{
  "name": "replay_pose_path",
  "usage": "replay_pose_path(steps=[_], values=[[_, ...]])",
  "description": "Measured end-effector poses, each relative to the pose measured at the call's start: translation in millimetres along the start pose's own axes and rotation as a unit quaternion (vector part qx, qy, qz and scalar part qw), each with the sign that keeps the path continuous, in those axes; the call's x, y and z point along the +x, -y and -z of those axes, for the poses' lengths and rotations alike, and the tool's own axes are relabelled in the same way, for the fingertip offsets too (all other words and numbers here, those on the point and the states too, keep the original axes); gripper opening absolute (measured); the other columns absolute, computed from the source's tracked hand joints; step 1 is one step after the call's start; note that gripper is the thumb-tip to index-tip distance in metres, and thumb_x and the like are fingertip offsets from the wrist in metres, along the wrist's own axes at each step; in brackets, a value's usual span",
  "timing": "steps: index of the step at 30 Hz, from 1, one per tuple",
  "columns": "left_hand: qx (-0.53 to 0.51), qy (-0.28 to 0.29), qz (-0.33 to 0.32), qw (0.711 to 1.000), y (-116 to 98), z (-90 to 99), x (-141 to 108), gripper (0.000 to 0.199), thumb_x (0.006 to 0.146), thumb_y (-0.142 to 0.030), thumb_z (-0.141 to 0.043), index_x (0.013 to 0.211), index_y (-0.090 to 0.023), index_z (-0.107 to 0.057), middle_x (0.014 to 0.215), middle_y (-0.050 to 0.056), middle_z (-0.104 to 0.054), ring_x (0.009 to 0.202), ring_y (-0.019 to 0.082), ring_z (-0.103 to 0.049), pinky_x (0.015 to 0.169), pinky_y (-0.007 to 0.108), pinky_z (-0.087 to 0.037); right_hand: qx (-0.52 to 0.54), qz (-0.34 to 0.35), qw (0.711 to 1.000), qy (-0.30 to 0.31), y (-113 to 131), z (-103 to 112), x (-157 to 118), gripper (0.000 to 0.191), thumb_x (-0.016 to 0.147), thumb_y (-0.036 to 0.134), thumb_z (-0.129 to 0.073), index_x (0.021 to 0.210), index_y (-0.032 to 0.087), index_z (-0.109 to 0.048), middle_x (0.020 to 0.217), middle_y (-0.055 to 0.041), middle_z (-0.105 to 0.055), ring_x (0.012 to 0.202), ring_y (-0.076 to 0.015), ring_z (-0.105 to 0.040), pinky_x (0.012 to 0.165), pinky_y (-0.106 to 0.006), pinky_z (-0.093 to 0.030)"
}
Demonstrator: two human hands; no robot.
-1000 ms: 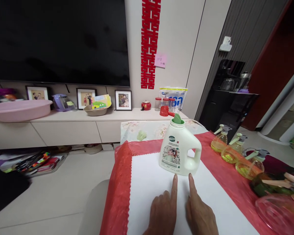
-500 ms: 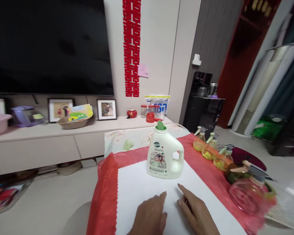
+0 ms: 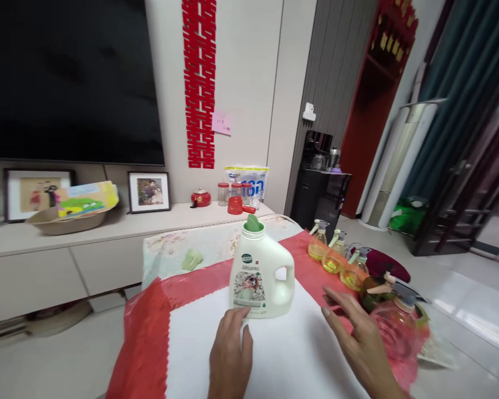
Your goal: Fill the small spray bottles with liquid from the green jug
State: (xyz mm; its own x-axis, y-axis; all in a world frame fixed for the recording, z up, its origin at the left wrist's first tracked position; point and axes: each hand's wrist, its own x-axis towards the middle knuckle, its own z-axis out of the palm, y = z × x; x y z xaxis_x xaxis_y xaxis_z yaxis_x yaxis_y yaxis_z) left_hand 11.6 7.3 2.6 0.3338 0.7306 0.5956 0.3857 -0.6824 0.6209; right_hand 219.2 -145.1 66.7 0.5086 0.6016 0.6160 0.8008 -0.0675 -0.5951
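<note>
A pale green detergent jug [image 3: 274, 277] stands upright on a white sheet [image 3: 291, 354] that lies over a red cloth. Its mouth is uncapped and shows a green spout. My left hand [image 3: 232, 352] is in front of the jug's lower left, fingers apart and nothing held; whether a fingertip touches the jug I cannot tell. Off to the jug's right, my right hand [image 3: 360, 338] hovers over the sheet's right side, empty, with thumb and fingers spread. A light green cap [image 3: 192, 259] lies on the flowered cloth behind the red one.
Pump bottles with yellow liquid [image 3: 331, 259] line the right edge, followed by a pink pump bottle [image 3: 395, 330] near my right hand. Behind, a low cabinet [image 3: 125, 224] carries framed photos, a basket [image 3: 72, 219], a red pot [image 3: 200, 198] and red-lidded jars.
My hands have moved apart, the left toward the jug's lower left and the right outward toward the pump bottles. The view has turned right, so the jug appears further left.
</note>
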Motion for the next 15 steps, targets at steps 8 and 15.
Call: replay_pose_path(steps=[8, 15], values=[[-0.009, 0.027, -0.037, 0.999, 21.6, -1.9, -14.4, 0.029, 0.091, -0.021, -0.044, 0.109, -0.023, -0.066, 0.104, 0.004, -0.071, 0.094, 0.020, -0.070, 0.077, 0.030, -0.060, 0.012, -0.148, 0.922, -0.357, -41.8, 43.8, -23.0, 0.068, 0.085, 0.059, -0.065, 0.135, 0.014, -0.056, 0.124, -0.0108, -0.057, 0.107, -0.0214, -0.060, 0.098, -0.036, -0.049], [-0.024, 0.040, -0.052, 0.998, 10.4, 3.4, -11.8, 0.027, 0.092, -0.020, -0.045, 0.107, -0.023, -0.067, 0.102, 0.003, -0.072, 0.091, 0.018, -0.071, 0.072, 0.025, -0.060, -0.031, -0.249, 0.926, -0.282, -83.0, 59.4, -32.3, 0.106, 0.066, 0.069, -0.074, 0.151, 0.015, -0.041, 0.133, -0.0131, -0.050, 0.120, -0.0304, -0.052, 0.098, -0.041, -0.047]])
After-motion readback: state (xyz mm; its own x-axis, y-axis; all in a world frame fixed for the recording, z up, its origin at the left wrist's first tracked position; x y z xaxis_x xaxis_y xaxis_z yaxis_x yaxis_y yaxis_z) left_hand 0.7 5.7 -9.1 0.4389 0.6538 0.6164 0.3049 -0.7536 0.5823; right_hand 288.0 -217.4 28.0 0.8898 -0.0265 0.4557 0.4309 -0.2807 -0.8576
